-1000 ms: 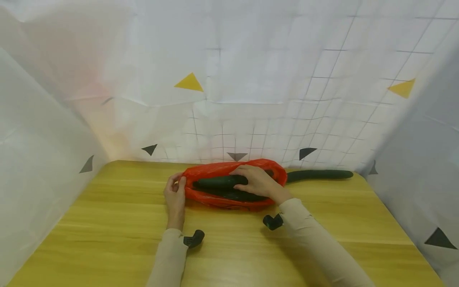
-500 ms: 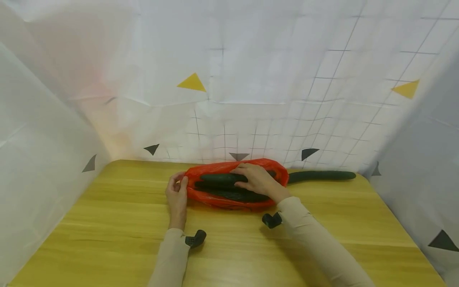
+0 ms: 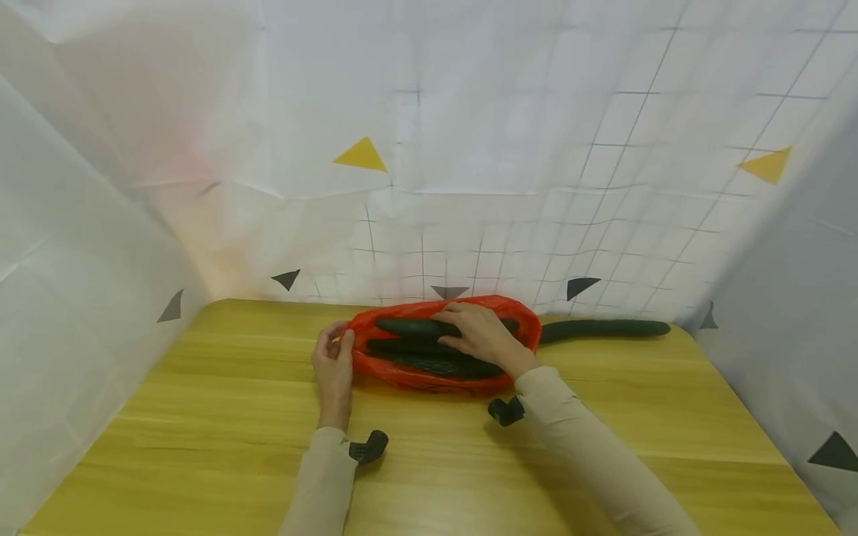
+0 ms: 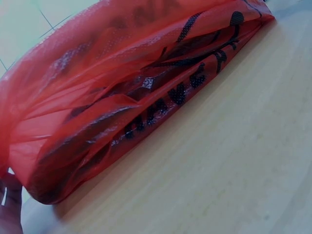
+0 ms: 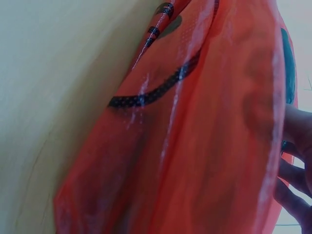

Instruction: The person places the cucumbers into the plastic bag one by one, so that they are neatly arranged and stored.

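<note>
Evidently, a yellow wood-grained table (image 3: 201,447) ran beneath the red plastic bag (image 3: 409,381) and spread out to either side of it. Behind the bag rose a creased white sheet (image 3: 469,112) with thin grid lines, a yellow triangle (image 3: 363,155) high above the bag and a dark triangle (image 3: 580,287) beyond its right end. A loose cucumber (image 3: 606,328) lay on the bag's right, its inner end meeting the bag or passing behind it; which, I could not tell. Inside the bag's open mouth lay an upper cucumber (image 3: 407,327), with other dark green cucumbers (image 3: 449,365) nearer its front edge. The right hand (image 3: 479,333), reaching in over the bag, gripped the upper cucumber and hid its middle. The left hand (image 3: 334,365) pinched the bag's left end. In the right wrist view, the bag's wall blocked most of its contents.
</note>
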`<state>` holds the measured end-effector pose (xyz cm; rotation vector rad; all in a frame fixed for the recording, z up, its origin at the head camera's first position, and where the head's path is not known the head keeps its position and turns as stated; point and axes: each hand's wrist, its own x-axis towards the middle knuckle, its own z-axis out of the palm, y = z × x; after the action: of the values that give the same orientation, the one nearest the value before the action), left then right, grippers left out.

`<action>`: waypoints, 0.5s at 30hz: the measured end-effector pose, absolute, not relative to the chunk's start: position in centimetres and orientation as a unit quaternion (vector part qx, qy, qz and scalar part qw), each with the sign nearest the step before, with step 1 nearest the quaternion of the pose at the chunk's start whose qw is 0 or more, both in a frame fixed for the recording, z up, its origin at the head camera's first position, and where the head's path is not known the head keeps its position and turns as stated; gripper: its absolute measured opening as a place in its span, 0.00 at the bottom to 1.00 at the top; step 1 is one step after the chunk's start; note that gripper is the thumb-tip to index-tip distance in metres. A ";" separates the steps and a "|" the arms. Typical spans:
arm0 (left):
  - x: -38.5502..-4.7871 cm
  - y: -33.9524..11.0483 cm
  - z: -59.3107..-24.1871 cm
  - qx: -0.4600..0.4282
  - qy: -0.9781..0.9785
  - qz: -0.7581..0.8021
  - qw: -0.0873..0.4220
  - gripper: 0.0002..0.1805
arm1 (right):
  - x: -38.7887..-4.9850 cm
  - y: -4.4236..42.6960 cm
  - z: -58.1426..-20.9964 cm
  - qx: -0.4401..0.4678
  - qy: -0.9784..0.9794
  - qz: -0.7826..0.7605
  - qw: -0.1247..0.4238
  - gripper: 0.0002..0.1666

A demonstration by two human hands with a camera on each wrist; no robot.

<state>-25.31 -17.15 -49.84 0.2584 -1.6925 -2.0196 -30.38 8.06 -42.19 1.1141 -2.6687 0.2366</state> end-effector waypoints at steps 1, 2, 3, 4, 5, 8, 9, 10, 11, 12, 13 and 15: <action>-25.3 -17.1 -49.8 0.093 -0.619 -0.740 0.246 0.14 | -30.4 8.0 -42.2 0.382 -0.912 0.082 0.122 0.24; -25.3 -17.1 -49.8 0.091 -0.617 -0.741 0.248 0.14 | -30.4 8.0 -42.2 0.385 -0.911 0.082 0.124 0.24; -25.3 -17.1 -49.8 0.088 -0.613 -0.744 0.250 0.14 | -30.4 8.1 -42.2 0.387 -0.910 0.082 0.125 0.24; -25.3 -17.0 -49.8 0.087 -0.612 -0.744 0.253 0.14 | -30.4 8.1 -42.1 0.390 -0.908 0.081 0.125 0.24; -25.3 -17.0 -49.8 0.086 -0.611 -0.745 0.255 0.14 | -30.3 8.1 -42.1 0.396 -0.907 0.078 0.125 0.24; -25.3 -17.0 -49.8 0.087 -0.609 -0.743 0.262 0.13 | -30.3 8.1 -42.1 0.411 -0.902 0.068 0.112 0.25; -25.3 -17.0 -49.8 0.088 -0.611 -0.741 0.263 0.13 | -30.3 8.1 -42.1 0.415 -0.901 0.063 0.107 0.25; -25.3 -17.1 -49.8 0.089 -0.612 -0.740 0.265 0.13 | -30.3 8.0 -42.1 0.418 -0.900 0.061 0.104 0.25; -25.3 -17.1 -49.8 0.089 -0.613 -0.739 0.266 0.13 | -30.4 8.0 -42.0 0.418 -0.901 0.059 0.101 0.25; -25.2 -17.1 -49.8 0.090 -0.613 -0.739 0.266 0.13 | -30.4 7.9 -42.1 0.417 -0.901 0.058 0.099 0.25; -25.2 -17.1 -49.8 0.089 -0.613 -0.739 0.265 0.13 | -30.4 7.9 -42.1 0.416 -0.902 0.058 0.100 0.25; -25.2 -17.1 -49.8 0.089 -0.610 -0.742 0.263 0.13 | -30.5 7.8 -42.1 0.411 -0.904 0.055 0.101 0.24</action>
<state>-25.18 -17.07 -49.80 0.2400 -1.6506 -2.0059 -30.52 7.83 -42.11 1.2131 -2.6718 0.1620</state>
